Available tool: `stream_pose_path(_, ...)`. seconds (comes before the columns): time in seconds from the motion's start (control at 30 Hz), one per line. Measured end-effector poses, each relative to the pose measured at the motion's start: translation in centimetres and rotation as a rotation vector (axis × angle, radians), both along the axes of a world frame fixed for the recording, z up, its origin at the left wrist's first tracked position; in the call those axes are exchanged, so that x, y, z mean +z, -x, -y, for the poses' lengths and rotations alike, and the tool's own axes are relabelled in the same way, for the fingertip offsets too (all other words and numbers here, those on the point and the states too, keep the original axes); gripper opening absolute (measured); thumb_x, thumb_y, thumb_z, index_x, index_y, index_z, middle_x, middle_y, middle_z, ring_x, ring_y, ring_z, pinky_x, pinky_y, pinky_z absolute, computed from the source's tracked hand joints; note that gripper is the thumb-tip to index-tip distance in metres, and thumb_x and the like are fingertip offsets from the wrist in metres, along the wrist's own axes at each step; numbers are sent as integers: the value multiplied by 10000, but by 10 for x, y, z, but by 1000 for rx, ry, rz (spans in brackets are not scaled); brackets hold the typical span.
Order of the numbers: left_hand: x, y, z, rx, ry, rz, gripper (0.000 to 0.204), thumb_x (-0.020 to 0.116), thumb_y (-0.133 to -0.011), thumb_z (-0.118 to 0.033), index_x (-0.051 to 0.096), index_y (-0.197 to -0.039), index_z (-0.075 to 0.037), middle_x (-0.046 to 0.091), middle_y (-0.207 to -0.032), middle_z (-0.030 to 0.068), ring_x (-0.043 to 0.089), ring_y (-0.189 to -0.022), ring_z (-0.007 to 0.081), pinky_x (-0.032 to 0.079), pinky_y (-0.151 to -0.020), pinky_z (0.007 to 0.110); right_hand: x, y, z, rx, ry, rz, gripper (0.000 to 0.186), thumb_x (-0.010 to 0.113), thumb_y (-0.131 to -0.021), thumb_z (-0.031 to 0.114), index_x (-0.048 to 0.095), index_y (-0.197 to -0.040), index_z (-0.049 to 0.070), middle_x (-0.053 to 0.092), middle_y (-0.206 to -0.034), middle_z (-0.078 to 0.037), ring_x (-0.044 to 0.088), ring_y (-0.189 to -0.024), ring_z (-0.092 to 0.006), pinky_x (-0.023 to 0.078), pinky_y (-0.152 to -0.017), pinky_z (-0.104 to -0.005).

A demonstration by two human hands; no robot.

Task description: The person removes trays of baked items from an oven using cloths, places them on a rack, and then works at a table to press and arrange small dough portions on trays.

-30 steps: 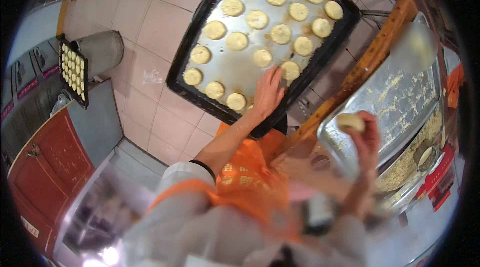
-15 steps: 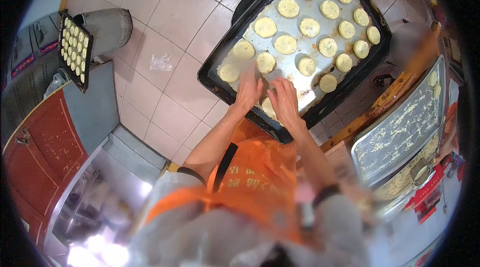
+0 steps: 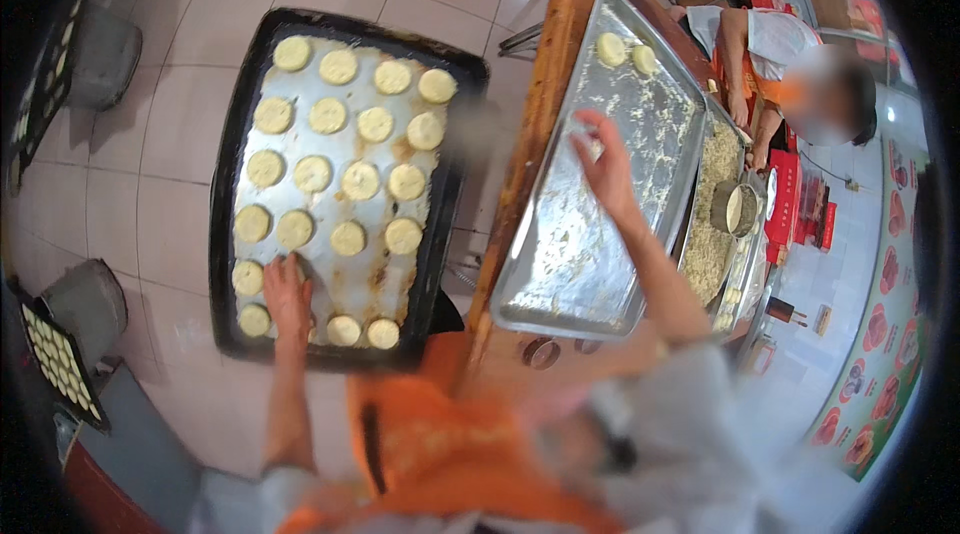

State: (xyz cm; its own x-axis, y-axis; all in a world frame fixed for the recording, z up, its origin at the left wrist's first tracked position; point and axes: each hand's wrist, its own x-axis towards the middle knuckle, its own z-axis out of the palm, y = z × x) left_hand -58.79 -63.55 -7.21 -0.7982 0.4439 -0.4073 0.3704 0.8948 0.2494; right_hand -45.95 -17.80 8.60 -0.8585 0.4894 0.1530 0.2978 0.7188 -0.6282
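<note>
My left hand reaches over the near left part of a black-rimmed baking tray. Its fingers are bent down among pale yellow round cakes, and whatever lies under them is hidden. Rows of these cakes, such as one round cake just beyond my fingertips, cover much of the tray. My right hand is over a silver metal tray on the right, fingers apart and holding nothing I can see. Two round cakes lie at that tray's far end, among pale crumbs.
A wooden table edge runs between the two trays. Beyond the silver tray are a crumb-filled tray and a round metal cutter. A co-worker bends there at the right. Another tray of cakes stands at far left.
My view has swung to the right. My right hand has left the black tray and moved over the silver one. My left hand stays at the black tray's near side.
</note>
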Motion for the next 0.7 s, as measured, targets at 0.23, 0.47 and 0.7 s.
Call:
stream_pose_path(0.23,-10,-24,2,-74,-104,-184,631,673,-725,-165,399,-1269,-3,413,-1289,210,378,-1196,356,308,-999,422,-42,5,-251,-502,-201,246,502,663,-758,227,487,-1172,5,558,-1097,-167,532,-1030,-271,403,-884,-346)
stream_pose_path(0.47,31,-48,-61,199,-250,-269,470,573,-837,-129,412,-1256,11,400,-1314,198,374,-1221,330,298,-1022,398,-75,9,-346,-429,382,314,428,727,-709,168,549,-1050,-21,606,-919,-85,577,-779,-166,455,-670,-292)
stream_pose_path(0.7,141,-85,-256,452,-988,353,362,484,-892,-160,462,-1221,-12,483,-1243,116,465,-1143,229,357,-976,340,-4,-26,-263,-122,673,214,370,701,-751,138,544,-1063,16,605,-964,-48,569,-853,-120,447,-767,-250)
